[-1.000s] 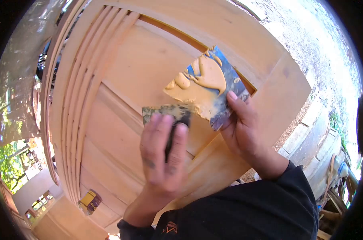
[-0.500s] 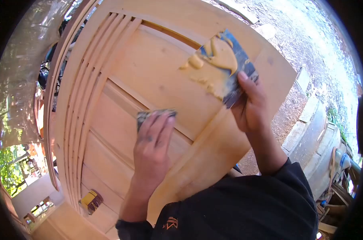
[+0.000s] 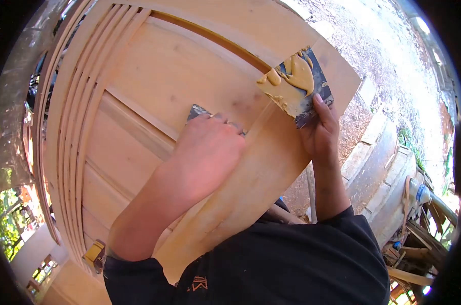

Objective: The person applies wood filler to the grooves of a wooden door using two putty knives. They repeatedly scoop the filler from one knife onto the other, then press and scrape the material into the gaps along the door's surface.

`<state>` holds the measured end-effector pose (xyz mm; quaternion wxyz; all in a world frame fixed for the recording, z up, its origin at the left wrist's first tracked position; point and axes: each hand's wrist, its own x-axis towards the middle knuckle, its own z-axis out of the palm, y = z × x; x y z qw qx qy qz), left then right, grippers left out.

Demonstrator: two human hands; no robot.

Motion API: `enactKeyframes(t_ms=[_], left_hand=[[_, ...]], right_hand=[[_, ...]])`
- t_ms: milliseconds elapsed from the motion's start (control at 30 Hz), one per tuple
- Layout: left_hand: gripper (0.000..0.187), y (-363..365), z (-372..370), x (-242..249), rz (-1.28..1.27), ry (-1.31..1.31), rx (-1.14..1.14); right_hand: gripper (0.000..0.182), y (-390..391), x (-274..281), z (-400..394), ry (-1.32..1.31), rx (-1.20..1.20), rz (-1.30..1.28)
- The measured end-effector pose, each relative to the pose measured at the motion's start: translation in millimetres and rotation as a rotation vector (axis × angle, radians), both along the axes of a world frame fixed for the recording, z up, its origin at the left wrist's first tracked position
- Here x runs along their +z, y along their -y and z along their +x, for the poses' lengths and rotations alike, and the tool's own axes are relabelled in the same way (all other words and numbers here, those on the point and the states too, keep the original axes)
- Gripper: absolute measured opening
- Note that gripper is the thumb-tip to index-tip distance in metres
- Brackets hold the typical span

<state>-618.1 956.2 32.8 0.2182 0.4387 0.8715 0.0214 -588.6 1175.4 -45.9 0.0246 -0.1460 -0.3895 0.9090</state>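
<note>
My left hand (image 3: pixel 210 152) is wrapped over a small dark scraper (image 3: pixel 197 111), its edge near or on the wooden door panel (image 3: pixel 164 66); the fingertips are mostly hidden behind the knuckles. On the right, my right hand (image 3: pixel 323 124) grips a dark flat plate (image 3: pixel 319 76), thumb on top. Tan putty (image 3: pixel 297 76) is spread thickly over that plate's left part. The plate is held above the door's right side. Darker smudges show on the panel between the two hands.
A yellow and dark can (image 3: pixel 94 252) stands at the lower left of the door. Long wooden slats (image 3: pixel 78 127) run along its left side. Curved concrete-like pieces (image 3: pixel 375 157) lie on the ground at right, with wood scraps (image 3: pixel 418 254) below them.
My left hand has moved right and up across the panel, turning with its scraper. The view has shifted, and the putty plate appears slightly lower and farther right.
</note>
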Motion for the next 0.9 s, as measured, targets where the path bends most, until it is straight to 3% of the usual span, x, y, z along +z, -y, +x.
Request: enactKeyframes(t_ms=[100, 400, 500, 600, 800, 900], left_hand=[[0.021, 9.2, 3.3, 8.6, -0.108, 0.134, -0.048], [0.026, 47.6, 34.8, 15.6, -0.184, 0.201, -0.037], [0.026, 43.8, 26.9, 13.9, 0.004, -0.04, 0.047], [0.027, 26.7, 11.5, 2.4, 0.045, -0.088, 0.001], [0.022, 28.3, 22.8, -11.2, 0.137, -0.002, 0.025], [0.025, 33.1, 25.0, 1.9, -0.01, 0.114, -0.033]], right_hand=[[0.035, 1.8, -3.5, -0.3, 0.018, -0.039, -0.013], [0.037, 0.7, -9.2, 1.5, -0.056, -0.002, -0.015], [0.037, 2.3, -10.9, 2.2, -0.055, -0.023, -0.023], [0.037, 2.1, -8.5, 0.3, -0.046, -0.032, 0.002], [0.037, 2.4, -8.6, 2.7, -0.036, -0.053, -0.02], [0.037, 2.8, -10.7, 3.3, -0.023, -0.059, -0.021]])
